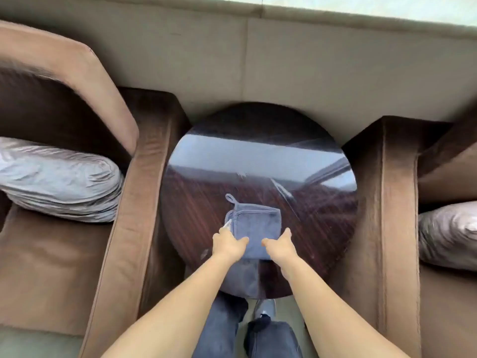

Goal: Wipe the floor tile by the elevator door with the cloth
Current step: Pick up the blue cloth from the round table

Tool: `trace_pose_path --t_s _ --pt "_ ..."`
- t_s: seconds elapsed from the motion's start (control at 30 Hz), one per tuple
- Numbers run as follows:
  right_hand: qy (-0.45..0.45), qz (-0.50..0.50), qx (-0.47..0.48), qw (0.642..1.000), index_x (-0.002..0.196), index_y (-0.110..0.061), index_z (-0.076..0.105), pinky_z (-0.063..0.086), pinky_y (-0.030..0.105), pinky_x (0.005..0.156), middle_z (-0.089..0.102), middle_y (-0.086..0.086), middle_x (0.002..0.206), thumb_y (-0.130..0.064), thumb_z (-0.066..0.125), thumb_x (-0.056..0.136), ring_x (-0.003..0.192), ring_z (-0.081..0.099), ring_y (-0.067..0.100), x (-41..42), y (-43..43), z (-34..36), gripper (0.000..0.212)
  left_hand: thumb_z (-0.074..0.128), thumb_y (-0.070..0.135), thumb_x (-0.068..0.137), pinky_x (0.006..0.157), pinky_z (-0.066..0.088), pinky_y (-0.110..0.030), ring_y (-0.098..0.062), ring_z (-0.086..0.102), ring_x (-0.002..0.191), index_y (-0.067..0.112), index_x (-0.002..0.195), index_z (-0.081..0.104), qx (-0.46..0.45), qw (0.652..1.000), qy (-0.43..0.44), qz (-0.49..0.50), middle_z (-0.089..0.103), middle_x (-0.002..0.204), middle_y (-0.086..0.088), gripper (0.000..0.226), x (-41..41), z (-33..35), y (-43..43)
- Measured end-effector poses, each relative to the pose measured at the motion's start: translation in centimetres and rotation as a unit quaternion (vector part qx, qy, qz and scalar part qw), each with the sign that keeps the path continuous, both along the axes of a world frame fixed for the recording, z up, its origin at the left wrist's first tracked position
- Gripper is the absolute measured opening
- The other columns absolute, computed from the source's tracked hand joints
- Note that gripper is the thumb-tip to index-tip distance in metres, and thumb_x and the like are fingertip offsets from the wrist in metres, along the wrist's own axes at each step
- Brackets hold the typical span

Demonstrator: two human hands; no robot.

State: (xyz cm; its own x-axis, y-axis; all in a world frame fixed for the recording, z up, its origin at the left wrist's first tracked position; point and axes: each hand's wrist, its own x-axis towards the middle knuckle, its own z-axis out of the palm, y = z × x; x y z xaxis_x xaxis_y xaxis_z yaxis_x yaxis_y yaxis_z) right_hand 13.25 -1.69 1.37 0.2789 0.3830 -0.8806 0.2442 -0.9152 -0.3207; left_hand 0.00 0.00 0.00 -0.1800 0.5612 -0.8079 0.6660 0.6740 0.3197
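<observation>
A folded grey-blue cloth (255,223) with a hanging loop lies on a round, glossy dark wooden table (322,202). My left hand (228,242) rests on the cloth's near left corner, thumb on top of it. My right hand (280,245) rests on its near right corner, thumb pointing in over the cloth. Both hands appear to pinch the near edge, though the fingers underneath are hidden. No elevator door or floor tile by one is in view.
A brown armchair (134,202) with a silver cushion (59,179) stands left of the table. Another brown armchair (392,202) with a cushion (449,233) stands right. A beige wall base (284,68) runs behind. My legs and a shoe (265,307) show below the table.
</observation>
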Motion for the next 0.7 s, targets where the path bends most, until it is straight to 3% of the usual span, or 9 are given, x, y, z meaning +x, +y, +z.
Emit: trace_pose_path --t_s 0.07,0.13,0.2,0.27,0.33,0.43,0.53,0.6,0.7 --pt "0.007 -0.045 0.000 0.999 0.152 -0.012 -0.004 0.032 0.042 0.111 0.022 0.013 0.158 -0.021 0.061 0.085 0.141 0.030 0.033 -0.2 0.1 -0.7 0.093 0.069 0.036 0.083 0.086 0.041 -0.031 -0.035 0.052 0.121 0.003 0.140 0.034 -0.007 0.999 0.001 0.052 0.041 0.139 -0.021 0.074 0.2 -0.5 0.1" --pt "0.007 -0.069 0.001 0.998 0.151 -0.010 0.009 0.036 0.044 0.111 0.033 0.014 0.153 -0.021 0.063 0.084 0.136 0.038 0.034 -0.4 -0.1 -1.6 0.087 0.072 0.036 0.082 0.080 0.042 -0.033 -0.038 0.057 0.112 0.003 0.137 0.032 -0.020 0.994 0.017 0.104 0.035 0.138 -0.021 0.075 0.5 -0.9 0.1" --pt "0.022 -0.095 0.007 0.995 0.138 -0.006 0.036 0.048 0.046 0.100 0.056 0.016 0.132 -0.017 0.064 0.084 0.116 0.057 0.032 -0.4 0.0 -2.3 0.062 0.074 0.036 0.080 0.079 0.045 -0.034 -0.038 0.059 0.110 0.003 0.133 0.032 -0.041 0.989 0.010 0.145 0.041 0.135 -0.021 0.075 0.6 -1.4 0.2" --pt "0.069 -0.102 0.035 0.992 0.111 -0.005 0.060 0.056 0.045 0.086 0.068 0.016 0.111 -0.011 0.061 0.087 0.095 0.067 0.028 -0.4 0.7 -1.9 0.025 0.076 0.035 0.077 0.085 0.053 -0.036 -0.035 0.063 0.108 0.002 0.129 0.043 -0.078 0.977 -0.044 0.195 0.058 0.126 -0.017 0.070 0.6 -1.5 0.6" --pt "0.113 -0.103 0.061 0.986 0.090 -0.008 0.066 0.058 0.038 0.073 0.072 0.016 0.099 -0.007 0.057 0.090 0.084 0.069 0.025 -0.2 1.5 -0.8 0.008 0.078 0.030 0.076 0.088 0.055 -0.039 -0.033 0.067 0.102 0.004 0.120 0.059 -0.078 0.964 -0.103 0.233 0.068 0.115 -0.015 0.054 0.6 -0.6 1.2" --pt "0.109 -0.089 0.102 0.985 0.082 -0.011 0.064 0.058 0.047 0.082 0.072 0.017 0.098 -0.004 0.052 0.089 0.090 0.069 0.031 0.2 2.4 2.1 0.016 0.076 0.019 0.078 0.093 0.055 -0.044 -0.032 0.069 0.100 0.005 0.109 0.069 -0.014 0.955 -0.128 0.268 0.072 0.109 -0.015 0.035 0.1 2.0 1.9" --pt "0.134 -0.069 0.129 0.980 0.086 -0.013 0.063 0.054 0.051 0.086 0.071 0.016 0.102 -0.003 0.048 0.091 0.095 0.067 0.033 0.5 1.8 5.1 0.019 0.073 0.015 0.081 0.087 0.058 -0.047 -0.033 0.071 0.097 0.009 0.101 0.071 0.012 0.937 -0.166 0.307 0.073 0.107 -0.015 0.021 -0.4 5.8 0.8" --pt "0.161 -0.052 0.152 0.974 0.090 -0.012 0.063 0.055 0.050 0.083 0.071 0.016 0.103 -0.002 0.048 0.092 0.093 0.068 0.031 0.6 0.6 6.9 0.019 0.071 0.014 0.083 0.078 0.060 -0.045 -0.033 0.072 0.096 0.013 0.095 0.070 0.030 0.927 -0.189 0.322 0.074 0.107 -0.015 0.013 -0.4 8.8 -1.5" --pt "0.227 -0.002 0.152 0.962 0.105 -0.005 0.063 0.058 0.038 0.068 0.073 0.015 0.101 -0.002 0.049 0.093 0.079 0.072 0.026 0.9 -2.5 9.6 0.018 0.072 0.021 0.078 0.086 0.058 -0.052 -0.030 0.071 0.099 0.013 0.103 0.071 0.075 0.919 -0.186 0.340 0.074 0.111 -0.012 0.026 -1.3 13.1 -6.4"
